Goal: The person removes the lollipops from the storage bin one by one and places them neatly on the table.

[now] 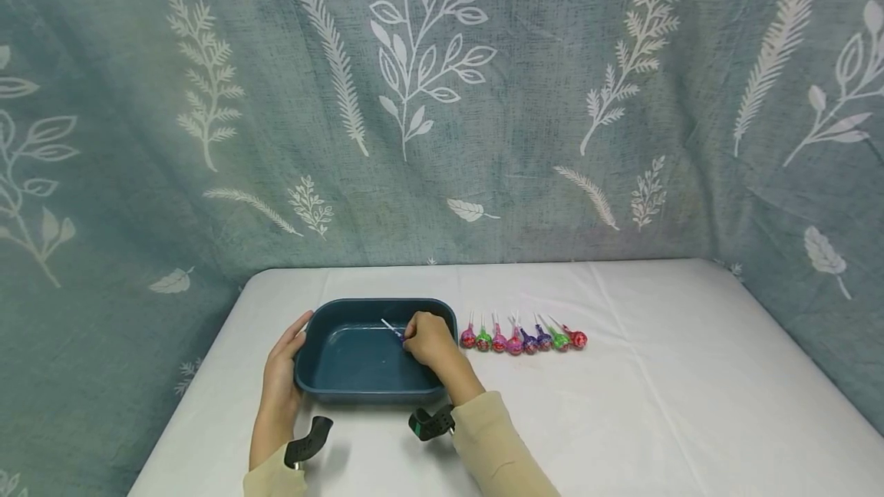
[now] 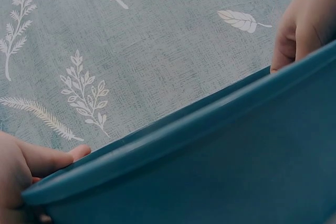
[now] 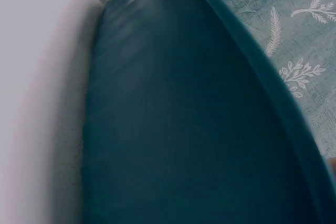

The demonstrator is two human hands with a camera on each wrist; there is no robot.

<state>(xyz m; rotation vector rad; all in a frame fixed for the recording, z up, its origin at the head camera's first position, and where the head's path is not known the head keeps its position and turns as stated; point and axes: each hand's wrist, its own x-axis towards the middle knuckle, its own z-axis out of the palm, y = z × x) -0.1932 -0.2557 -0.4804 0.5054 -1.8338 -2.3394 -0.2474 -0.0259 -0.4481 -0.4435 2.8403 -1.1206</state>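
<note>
A dark blue rectangular tub (image 1: 373, 396) stands on the white table, left of the middle. At its left end my left hand (image 1: 280, 374) grips the rim; the left wrist view has that hand (image 2: 21, 171) at the rim's corner. Over the tub's right part, my right hand (image 1: 431, 342) pinches a lollipop (image 1: 394, 329) by its purple-wrapped end. The white stick points up and left above the tub floor. In the right wrist view the tub's outer wall (image 3: 173, 103) hides the fingers and the lollipop.
Just right of the tub lies a row of several lollipops (image 1: 514, 346) in pink, green, purple and red wrappers, sticks mostly pointing away. The white tablecloth (image 1: 656, 374) stretches to the right. A grey-green curtain (image 1: 525, 98) with white leaf prints hangs behind the table.
</note>
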